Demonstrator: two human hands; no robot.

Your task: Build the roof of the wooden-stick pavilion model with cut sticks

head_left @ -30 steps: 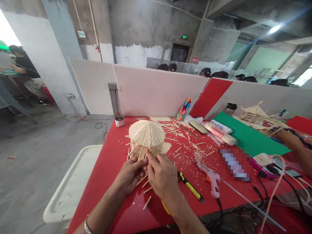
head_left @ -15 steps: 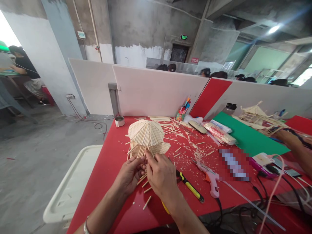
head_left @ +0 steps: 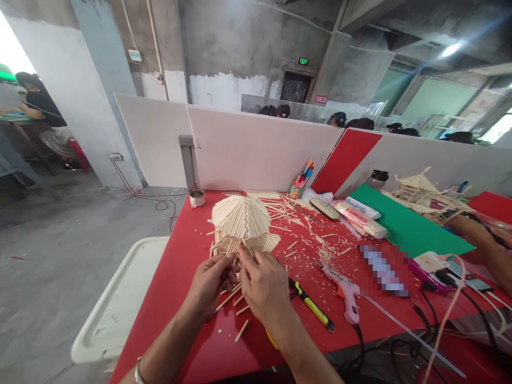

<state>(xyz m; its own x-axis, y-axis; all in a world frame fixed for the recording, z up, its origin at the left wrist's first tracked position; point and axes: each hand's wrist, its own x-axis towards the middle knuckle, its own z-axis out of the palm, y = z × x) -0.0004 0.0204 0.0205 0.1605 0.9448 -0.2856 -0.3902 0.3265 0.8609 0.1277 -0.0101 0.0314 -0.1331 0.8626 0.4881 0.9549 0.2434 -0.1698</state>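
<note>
A small house model (head_left: 242,216) built from thin wooden sticks stands on the red tabletop (head_left: 160,320), its layered roof fanning down from a peak. At its near side, my left hand (head_left: 210,282) pinches a thin wooden stick (head_left: 234,259) between thumb and forefinger. My right hand (head_left: 264,280) is beside it, its index finger stretched onto the model's front edge and the other fingers curled. Whatever those curled fingers hold is hidden. Several loose sticks (head_left: 241,330) lie under and near my hands. A yellow-and-black cutter-like tool (head_left: 314,306) rests right of my right hand.
A pink glue gun (head_left: 344,293), a phone-like object (head_left: 384,270) and cables lie to the right. Stick scraps (head_left: 320,245), bagged sticks (head_left: 362,220), a pen cup (head_left: 296,189) and a tin (head_left: 197,198) stand further back. A co-worker's arm (head_left: 480,240) is at far right.
My left hand has shifted slightly left and up toward the model, its fingers still pinched. My right hand stays nearly in place against the front edge.
</note>
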